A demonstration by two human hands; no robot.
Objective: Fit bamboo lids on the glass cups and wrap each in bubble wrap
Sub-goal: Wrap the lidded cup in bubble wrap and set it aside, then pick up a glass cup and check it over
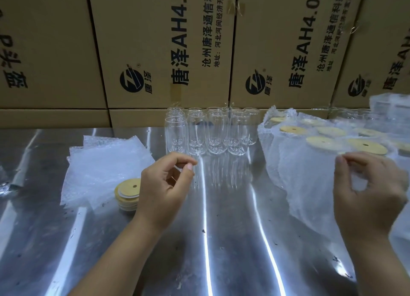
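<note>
Your left hand [168,184] is hovering curled and empty by the glass cups [208,131]; your right hand [366,184] is pinching bubble wrap [310,173] over the tabletop [221,240].

Lid stack [127,193] partly hidden behind left hand [164,184] — count unclear. Rear glass cups [251,115] overlap, no. unclear. Wrapped cups [328,160] cut off at rt edge, glass blurred under wrap. Right hand [368,184] motion-blurred — grip on wrap can't tell.
</note>
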